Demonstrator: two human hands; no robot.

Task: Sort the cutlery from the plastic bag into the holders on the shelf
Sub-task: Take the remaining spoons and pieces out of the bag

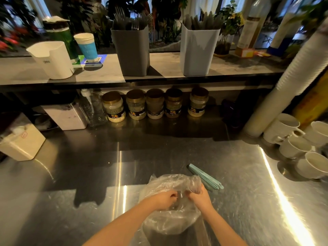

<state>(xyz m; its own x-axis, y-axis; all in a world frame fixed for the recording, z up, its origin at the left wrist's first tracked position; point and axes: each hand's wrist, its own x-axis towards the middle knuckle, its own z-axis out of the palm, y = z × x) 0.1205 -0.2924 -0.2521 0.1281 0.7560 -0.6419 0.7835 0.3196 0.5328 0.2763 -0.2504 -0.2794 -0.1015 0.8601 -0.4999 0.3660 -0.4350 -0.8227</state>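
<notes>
Stainless steel counter [71, 201] fills the lower part of the view, with bright reflections on it. Far beyond the hands, a long shelf [168, 66] runs across. On it stand three holders: a white holder [55, 59] far to the left of the hands, a dark grey holder [131, 52] with forks straight beyond them, and a light blue holder [198, 50] with dark cutlery beyond the right hand. A tall stack of white cups [284, 77] leans far to the right.

The plastic bag [168, 221] lies crumpled on the counter, directly under and around both hands. The left hand [164, 199] and the right hand [198, 197] are near each other at the bag's opening. The fingers of both are curled and pinch the clear film. Something dark shows between them, but I cannot tell what it is.

A bundle of teal cutlery [205, 177] lies on the counter just beyond the right hand, touching the bag's edge. Five jars [154, 103] stand under the shelf, and white mugs [287, 128] sit far to the right.
</notes>
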